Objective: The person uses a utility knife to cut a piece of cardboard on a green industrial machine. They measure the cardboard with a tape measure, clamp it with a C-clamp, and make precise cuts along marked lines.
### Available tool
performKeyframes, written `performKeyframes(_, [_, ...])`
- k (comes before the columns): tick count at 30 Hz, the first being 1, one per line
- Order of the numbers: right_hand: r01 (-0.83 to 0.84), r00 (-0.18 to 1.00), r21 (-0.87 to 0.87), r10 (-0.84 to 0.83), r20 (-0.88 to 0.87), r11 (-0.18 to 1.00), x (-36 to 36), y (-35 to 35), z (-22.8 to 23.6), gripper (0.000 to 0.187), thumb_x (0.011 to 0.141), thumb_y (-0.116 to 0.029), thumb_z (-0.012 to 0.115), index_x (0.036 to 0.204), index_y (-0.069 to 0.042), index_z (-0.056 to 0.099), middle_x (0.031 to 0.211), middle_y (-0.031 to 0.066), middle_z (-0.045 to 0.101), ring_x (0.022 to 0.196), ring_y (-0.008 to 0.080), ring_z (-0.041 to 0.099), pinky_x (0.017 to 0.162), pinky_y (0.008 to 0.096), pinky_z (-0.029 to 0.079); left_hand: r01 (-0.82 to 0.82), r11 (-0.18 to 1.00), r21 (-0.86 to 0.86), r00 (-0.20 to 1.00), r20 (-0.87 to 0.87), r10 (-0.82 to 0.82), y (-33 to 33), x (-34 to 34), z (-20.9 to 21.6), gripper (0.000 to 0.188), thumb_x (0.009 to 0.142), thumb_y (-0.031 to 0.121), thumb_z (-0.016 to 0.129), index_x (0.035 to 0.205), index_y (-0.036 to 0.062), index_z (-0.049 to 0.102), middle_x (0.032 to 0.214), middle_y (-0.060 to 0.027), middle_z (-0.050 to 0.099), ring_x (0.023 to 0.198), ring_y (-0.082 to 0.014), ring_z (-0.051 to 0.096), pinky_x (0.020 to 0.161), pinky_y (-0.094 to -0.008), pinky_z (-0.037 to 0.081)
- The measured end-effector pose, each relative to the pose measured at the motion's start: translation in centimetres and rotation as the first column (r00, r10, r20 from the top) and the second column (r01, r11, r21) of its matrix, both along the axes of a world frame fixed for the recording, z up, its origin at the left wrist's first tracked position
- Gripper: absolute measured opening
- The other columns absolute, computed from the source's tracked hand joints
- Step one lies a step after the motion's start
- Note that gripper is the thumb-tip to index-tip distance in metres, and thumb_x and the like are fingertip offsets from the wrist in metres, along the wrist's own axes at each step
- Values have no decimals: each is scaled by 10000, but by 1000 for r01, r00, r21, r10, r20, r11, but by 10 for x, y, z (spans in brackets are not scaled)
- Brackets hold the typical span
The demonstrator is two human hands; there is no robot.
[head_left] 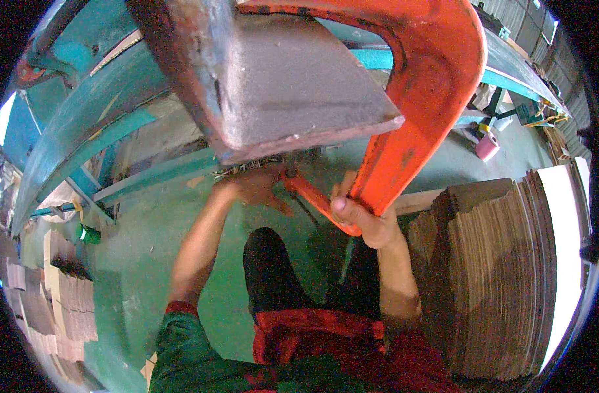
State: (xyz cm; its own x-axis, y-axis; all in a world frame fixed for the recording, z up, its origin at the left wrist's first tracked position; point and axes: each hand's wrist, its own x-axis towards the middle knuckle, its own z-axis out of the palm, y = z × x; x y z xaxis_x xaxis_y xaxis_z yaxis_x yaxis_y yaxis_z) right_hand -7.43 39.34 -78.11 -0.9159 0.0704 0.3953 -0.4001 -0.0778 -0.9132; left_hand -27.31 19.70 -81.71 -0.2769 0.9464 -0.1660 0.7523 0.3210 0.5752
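Observation:
A large orange C-clamp (pixel 430 85) stands with its upper part around a grey metal plate (pixel 299 78). My right hand (pixel 371 219) is closed around the lower bend of the clamp's frame, thumb across its face. From there a thinner orange arm runs left to the dark screw end under the plate's near edge. My left hand (pixel 257 188) reaches beside that screw end, below the plate, its visible fingers loosely spread. Some of its fingertips are blurred or hidden. A thin dark rod (pixel 306 211) shows just right of them.
Tall stacks of brown sheets (pixel 496 275) stand close on my right, with more stacks (pixel 73 304) at far left. Teal metal framework (pixel 116 141) curves across the left. A pink roll (pixel 487 147) sits on the green floor (pixel 132 268) at the back right.

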Motion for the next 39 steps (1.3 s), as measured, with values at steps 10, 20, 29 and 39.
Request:
performKeyframes(10, [-38,998,61,40,-47,997,-2,4,5,188,958,-148,664,867,-66,521,670,19,484,551,107,447,492,278,345,-243,965,96,898,398,186,13,23,-60,663,785,491,866,1265,86,656,1214,-104,696,1147,-264,643,1011,-425,506])
performKeyframes(20, [-18,1000,-106,19,10,994,-4,7,-5,193,888,-137,795,922,-64,619,799,-9,583,714,107,546,627,286,444,-511,706,490,752,653,91,35,32,-115,465,773,284,918,1108,48,697,1031,-53,729,946,-204,684,864,-378,556])
performKeyframes(29, [77,997,-8,-77,-12,997,1,5,-9,140,892,-93,782,936,-41,659,834,-17,633,762,103,575,677,285,472,-745,174,644,646,631,430,82,73,-170,505,863,208,814,1293,31,616,1209,-94,690,1059,-254,666,882,-407,552])
performKeyframes(39, [-26,999,-129,29,22,991,2,-2,-15,179,889,-69,785,1003,-47,648,883,-13,638,784,100,578,707,272,482,-530,830,176,10,979,-202,43,1,-148,717,928,615,615,1424,100,557,1364,-124,643,1171,-343,649,981,-525,535])
